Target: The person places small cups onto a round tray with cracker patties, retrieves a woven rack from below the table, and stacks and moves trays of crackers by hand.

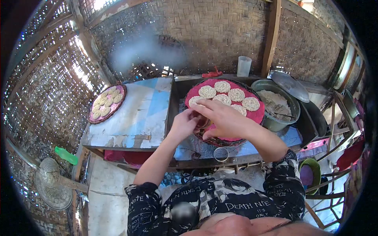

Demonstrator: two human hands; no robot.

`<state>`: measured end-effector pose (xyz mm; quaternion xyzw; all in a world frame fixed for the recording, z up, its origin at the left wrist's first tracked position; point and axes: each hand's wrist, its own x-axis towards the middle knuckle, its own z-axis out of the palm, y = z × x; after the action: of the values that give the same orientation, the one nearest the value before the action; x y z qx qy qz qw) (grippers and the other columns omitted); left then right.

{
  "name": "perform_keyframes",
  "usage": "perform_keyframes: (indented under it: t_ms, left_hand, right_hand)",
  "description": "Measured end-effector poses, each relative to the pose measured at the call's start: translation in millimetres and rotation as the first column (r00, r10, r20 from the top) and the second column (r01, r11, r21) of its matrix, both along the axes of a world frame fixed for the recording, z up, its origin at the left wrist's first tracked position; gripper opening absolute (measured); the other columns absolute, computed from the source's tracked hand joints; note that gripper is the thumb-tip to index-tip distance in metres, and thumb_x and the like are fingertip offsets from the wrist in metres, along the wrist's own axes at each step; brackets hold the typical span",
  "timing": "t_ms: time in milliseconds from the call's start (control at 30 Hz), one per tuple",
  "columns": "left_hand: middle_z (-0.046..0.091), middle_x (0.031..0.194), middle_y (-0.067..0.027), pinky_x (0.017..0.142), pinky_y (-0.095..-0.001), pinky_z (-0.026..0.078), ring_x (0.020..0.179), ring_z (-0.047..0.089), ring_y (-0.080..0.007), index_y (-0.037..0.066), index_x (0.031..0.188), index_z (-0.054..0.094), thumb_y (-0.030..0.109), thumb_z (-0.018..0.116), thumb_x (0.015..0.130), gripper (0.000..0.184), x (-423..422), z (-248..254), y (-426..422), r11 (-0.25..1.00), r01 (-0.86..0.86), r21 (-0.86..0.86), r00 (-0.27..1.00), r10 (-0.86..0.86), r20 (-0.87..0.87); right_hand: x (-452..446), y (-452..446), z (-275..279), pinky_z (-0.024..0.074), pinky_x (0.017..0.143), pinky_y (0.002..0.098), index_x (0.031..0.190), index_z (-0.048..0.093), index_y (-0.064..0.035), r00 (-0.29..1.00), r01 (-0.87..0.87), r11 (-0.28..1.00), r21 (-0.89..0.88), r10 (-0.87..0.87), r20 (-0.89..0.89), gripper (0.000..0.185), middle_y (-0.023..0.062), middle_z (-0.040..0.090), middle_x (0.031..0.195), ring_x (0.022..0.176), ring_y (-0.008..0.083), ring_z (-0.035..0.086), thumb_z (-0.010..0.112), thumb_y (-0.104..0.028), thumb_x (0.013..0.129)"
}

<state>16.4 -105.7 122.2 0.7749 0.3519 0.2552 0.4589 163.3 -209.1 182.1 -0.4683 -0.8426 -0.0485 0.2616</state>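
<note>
A round tray lined with pink cloth (pixel 249 91) lies before me. Several flat, round, pale grain cakes (pixel 251 104) are laid out on it. My left hand (pixel 186 124) is at the tray's near left edge with its fingers curled inward; what they hold, if anything, is hidden. Over the front of the tray, my right hand (pixel 224 120) reaches leftward, palm down, fingers stretched and thumb apart. Its fingertips hang close to my left fingers and cover part of the cakes. Something reddish between the hands is too obscured to name.
A pot of pale grain (pixel 275 103) stands right of the tray, its metal lid (pixel 290 86) tilted behind. A clear ring (pixel 221 154) lies at the near edge. Farther back is a plastic cup (pixel 244 66). Another cake tray (pixel 107 103) rests on the left tabletop (pixel 138 114).
</note>
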Motion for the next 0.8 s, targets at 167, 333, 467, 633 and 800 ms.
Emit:
perform_keyframes:
  t_ms: [167,333,467,633,800]
  left_hand:
    - [0.062,0.074,-0.0142,0.053,-0.0313,0.049,0.059,0.062,-0.0206,-0.001,0.098,0.056,0.019,0.048,0.081,0.027,21,-26,11,0.974,0.045,0.223,0.999,-0.040,-0.027]
    - [0.061,0.071,-0.0110,0.050,-0.0277,0.050,0.055,0.060,-0.0166,0.000,0.107,0.054,0.025,0.041,0.087,0.034,21,-27,5,0.991,0.007,-0.134,0.998,0.001,0.061]
    - [0.060,0.071,-0.0104,0.048,-0.0266,0.050,0.052,0.058,-0.0150,0.001,0.108,0.054,0.030,0.039,0.089,0.037,16,-37,7,0.992,-0.006,-0.123,0.999,0.011,0.042]
    - [0.059,0.071,-0.0092,0.047,-0.0254,0.048,0.052,0.057,-0.0137,0.002,0.108,0.054,0.034,0.038,0.089,0.040,6,-39,13,0.988,-0.025,-0.151,0.999,0.031,0.043]
    - [0.061,0.074,-0.0126,0.059,-0.0304,0.048,0.063,0.060,-0.0190,0.002,0.105,0.057,0.034,0.048,0.085,0.039,9,-53,20,0.918,-0.028,0.395,0.999,0.033,-0.007]
  right_hand:
    - [22,23,-32,0.0399,0.089,0.0360,0.118,0.044,-0.0036,0.993,0.114,0.965,-0.235,-0.106,0.047,0.062,0.0162,0.047,0.112,0.102,0.0310,0.048,0.070,-0.023,0.064]
    - [33,31,-68,0.0412,0.087,0.0359,0.116,0.045,-0.0020,0.988,0.103,0.952,-0.288,-0.131,-0.079,0.062,0.0170,0.048,0.108,0.100,0.0311,0.049,0.068,-0.027,0.064]
    - [26,32,-68,0.0422,0.085,0.0362,0.116,0.046,-0.0029,0.976,0.156,0.933,-0.323,-0.196,-0.093,0.062,0.0173,0.050,0.105,0.099,0.0309,0.051,0.068,-0.029,0.064]
    - [28,38,-63,0.0444,0.081,0.0331,0.112,0.050,-0.0034,0.962,0.146,0.926,-0.349,-0.216,-0.169,0.059,0.0142,0.056,0.096,0.091,0.0264,0.055,0.069,-0.031,0.063]
    - [77,15,-25,0.0464,0.074,0.0255,0.109,0.052,-0.0023,0.865,0.052,0.912,-0.408,-0.245,-0.438,0.044,0.0048,0.056,0.096,0.085,0.0107,0.054,0.068,-0.011,0.069]
